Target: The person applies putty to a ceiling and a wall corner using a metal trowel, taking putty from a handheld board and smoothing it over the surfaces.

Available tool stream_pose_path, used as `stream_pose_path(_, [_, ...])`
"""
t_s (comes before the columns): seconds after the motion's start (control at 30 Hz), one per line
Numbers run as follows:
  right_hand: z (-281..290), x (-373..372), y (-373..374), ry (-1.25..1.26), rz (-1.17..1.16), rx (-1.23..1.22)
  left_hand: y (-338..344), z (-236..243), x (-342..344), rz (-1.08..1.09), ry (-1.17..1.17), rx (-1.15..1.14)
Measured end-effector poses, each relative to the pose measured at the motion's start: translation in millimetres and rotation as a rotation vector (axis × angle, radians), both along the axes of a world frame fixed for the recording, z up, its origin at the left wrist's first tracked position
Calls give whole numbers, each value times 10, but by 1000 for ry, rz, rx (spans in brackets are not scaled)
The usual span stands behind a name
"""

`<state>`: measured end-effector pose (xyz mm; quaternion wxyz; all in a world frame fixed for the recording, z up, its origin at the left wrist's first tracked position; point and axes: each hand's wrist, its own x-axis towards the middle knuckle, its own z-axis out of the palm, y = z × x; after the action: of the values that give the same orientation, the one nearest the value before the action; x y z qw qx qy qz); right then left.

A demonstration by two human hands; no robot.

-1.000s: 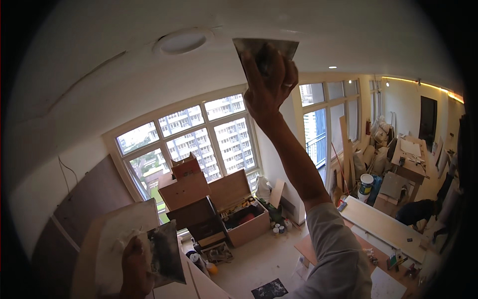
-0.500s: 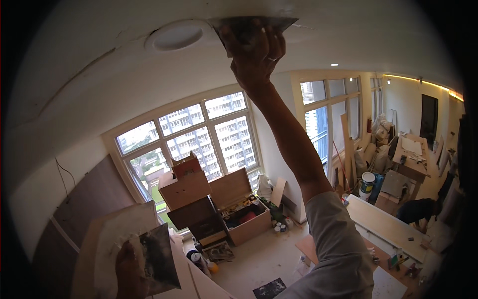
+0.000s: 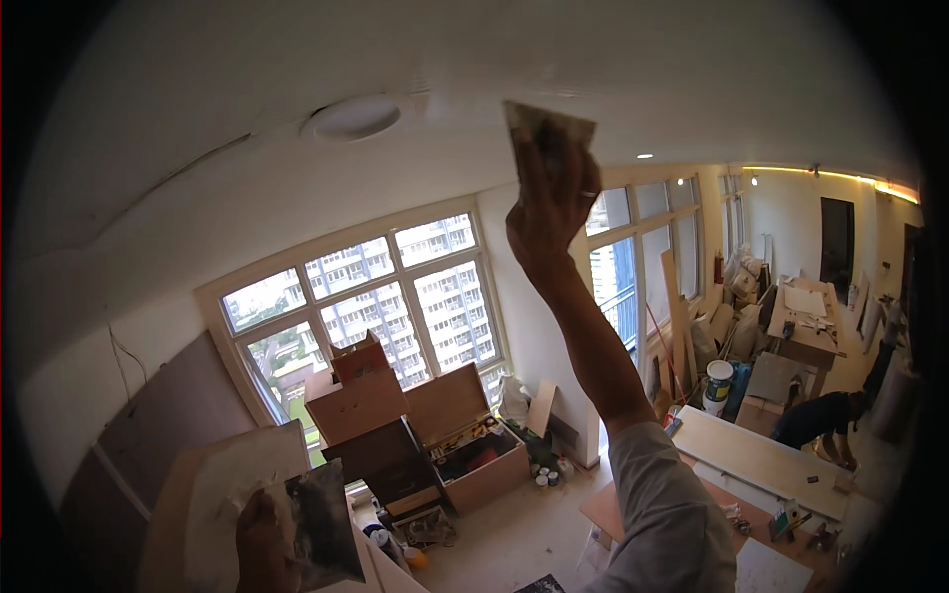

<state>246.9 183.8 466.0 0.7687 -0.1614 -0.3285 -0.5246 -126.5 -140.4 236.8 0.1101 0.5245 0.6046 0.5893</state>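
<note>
My right hand (image 3: 554, 203) is raised near the middle of the view, its fingers wrapped round a wide metal putty blade (image 3: 524, 119) just below the white ceiling (image 3: 474, 59). The blade is left of a small light and right of a round white ceiling recess (image 3: 351, 121), which has a crack line to its left. At the lower left, my left hand (image 3: 260, 534) grips a second wide blade (image 3: 321, 519) smeared with pale filler. A large pale board (image 3: 203, 489) lies behind that hand; whether the hand also holds it I cannot tell.
Below are stacked wooden boxes (image 3: 356, 400), an open toolbox (image 3: 474, 465) and worktables (image 3: 751, 460) with tools. Sacks, planks and a paint bucket (image 3: 719, 381) line the right side. A co-worker (image 3: 816, 420) bends at the far right. A window (image 3: 356, 306) fills the middle wall.
My right hand and blade went up to the ceiling beside the recess, then came down and right. The room has shifted lower in the view. The co-worker's arm now shows reaching downward.
</note>
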Motion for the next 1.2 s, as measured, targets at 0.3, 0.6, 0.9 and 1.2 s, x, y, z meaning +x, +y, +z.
stream_pose_path(0.3, [669,869,-1732,140,-162,480,-45,241,305,-169,-631,14])
stream_pose_path(0.6, [1108,1096,-1802,299,-238,520,-191,247,355,-164,-448,-44])
stream_pose_path(0.9, [342,913,-1068,-99,-391,52,-70,216,352,-277,-615,67])
stream_pose_path(1.2, [633,1412,-2597,-39,-155,429,48,97,77,-259,-689,46])
